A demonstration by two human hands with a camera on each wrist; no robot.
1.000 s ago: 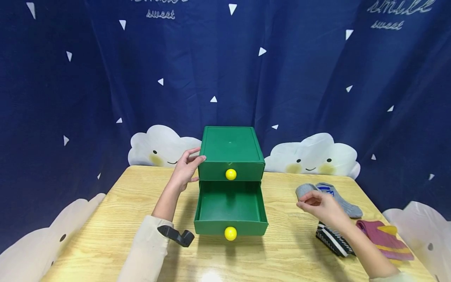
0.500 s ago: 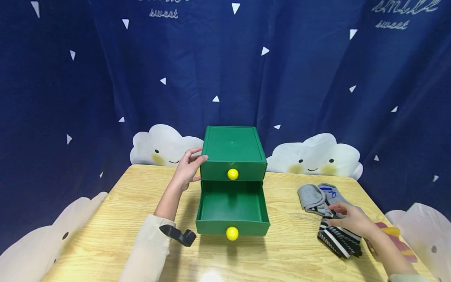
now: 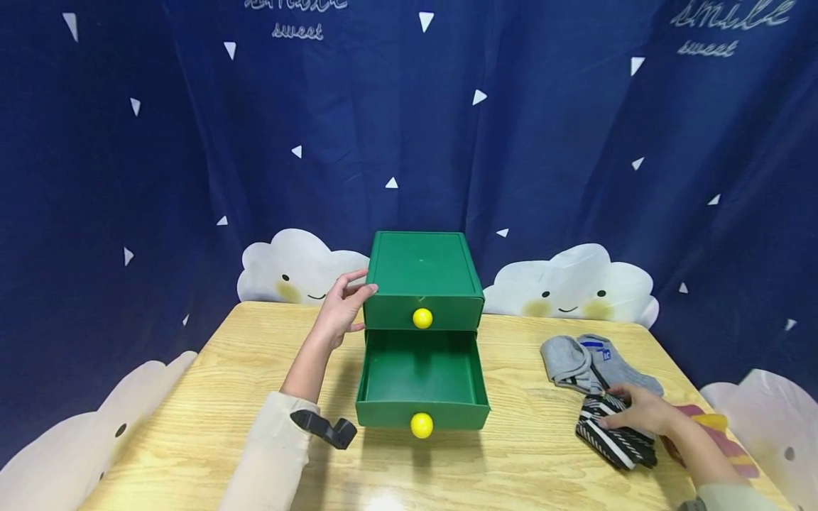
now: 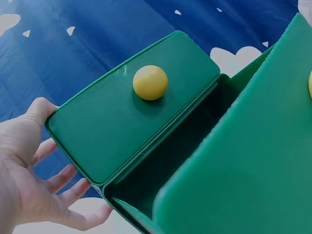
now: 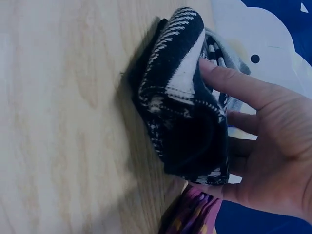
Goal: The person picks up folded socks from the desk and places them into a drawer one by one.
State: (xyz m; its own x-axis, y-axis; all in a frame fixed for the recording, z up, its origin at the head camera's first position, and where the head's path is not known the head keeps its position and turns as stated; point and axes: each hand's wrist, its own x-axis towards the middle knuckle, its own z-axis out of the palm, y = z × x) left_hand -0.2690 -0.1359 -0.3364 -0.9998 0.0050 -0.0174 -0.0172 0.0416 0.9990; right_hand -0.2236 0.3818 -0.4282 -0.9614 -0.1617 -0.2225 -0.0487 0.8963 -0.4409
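A green two-drawer box [image 3: 418, 262] with yellow knobs stands on the table, its lower drawer [image 3: 422, 415] pulled out and bare inside. My left hand [image 3: 335, 312] touches the box's left side, thumb at the top front corner. In the left wrist view, its fingers [image 4: 63, 178] lie fairly straight along that side. Over at the right, my right hand [image 3: 642, 411] holds a folded black-and-white patterned sock [image 3: 613, 440], which still lies on the table. The right wrist view has the thumb [image 5: 234, 83] against the sock's fold; the other fingertips are hidden behind it.
Grey socks [image 3: 569, 362] with a blue mark lie just behind the patterned sock. A folded maroon and yellow striped sock [image 3: 728, 443] is partly covered by my right forearm. Behind the wooden table [image 3: 524, 454] hangs a dark blue curtain [image 3: 345, 106] with clouds.
My right hand has moved right and down from above the grey socks onto the black-and-white sock and taken hold of it. The left hand stays at the box.
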